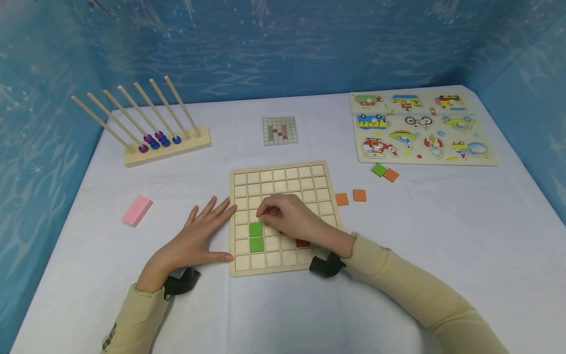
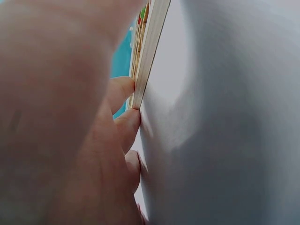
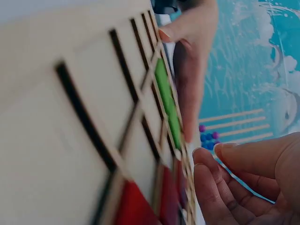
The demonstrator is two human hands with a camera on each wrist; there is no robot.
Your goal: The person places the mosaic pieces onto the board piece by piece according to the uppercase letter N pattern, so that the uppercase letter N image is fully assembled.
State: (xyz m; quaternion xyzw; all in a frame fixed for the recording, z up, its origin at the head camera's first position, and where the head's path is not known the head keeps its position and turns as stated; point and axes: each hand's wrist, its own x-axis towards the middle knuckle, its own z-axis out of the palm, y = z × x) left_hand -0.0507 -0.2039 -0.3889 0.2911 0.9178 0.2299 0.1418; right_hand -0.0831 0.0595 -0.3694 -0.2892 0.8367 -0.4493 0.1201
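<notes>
A square wooden grid board (image 1: 274, 269) lies on the white table. Two green tiles (image 1: 256, 244) sit in its left part, one above the other; dark red tiles (image 1: 302, 243) show partly beneath my right forearm. My left hand (image 1: 194, 243) is spread at the board's left edge, fingertips and thumb touching it, as the left wrist view also shows. Above the board, just beyond the green tiles, is my right hand (image 1: 289, 214), fingers curled and thumb near the index finger. In the right wrist view nothing shows between those fingertips (image 3: 201, 154).
Orange tiles (image 1: 359, 195) lie right of the board, with another orange and a green tile (image 1: 379, 170) farther back. Behind the board is a small pattern card (image 1: 280, 131). A bead peg stand (image 1: 168, 150), a pink block (image 1: 137, 210) and a vehicle puzzle (image 1: 424, 128) lie around.
</notes>
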